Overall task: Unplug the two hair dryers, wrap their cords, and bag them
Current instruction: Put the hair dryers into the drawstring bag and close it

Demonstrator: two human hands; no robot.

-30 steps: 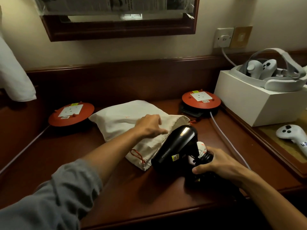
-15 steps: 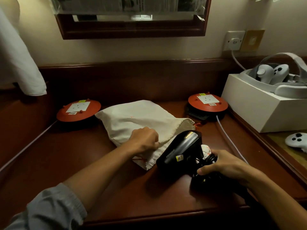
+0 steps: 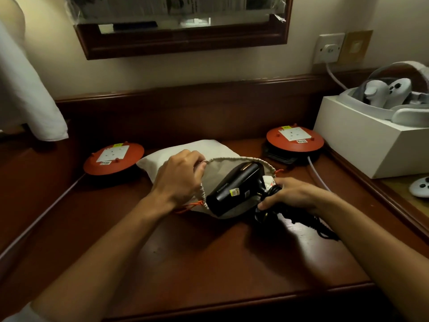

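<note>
Left hand (image 3: pixel 180 180) pinches cream cloth drawstring bag (image 3: pixel 185 152) mouth open; right hand (image 3: pixel 294 196) grips black hair dryer (image 3: pixel 234 189) handle, nozzle angled up-left, already entering.

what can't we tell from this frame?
- Second dryer: not seen in the head view; the cloth bag could hide one.
- Cord wrap and plug: covered by the right hand, dark and blurred.
- Hair dryer labels: too small to read.
- Left hand fingertips: tucked behind the bag's rim.
</note>
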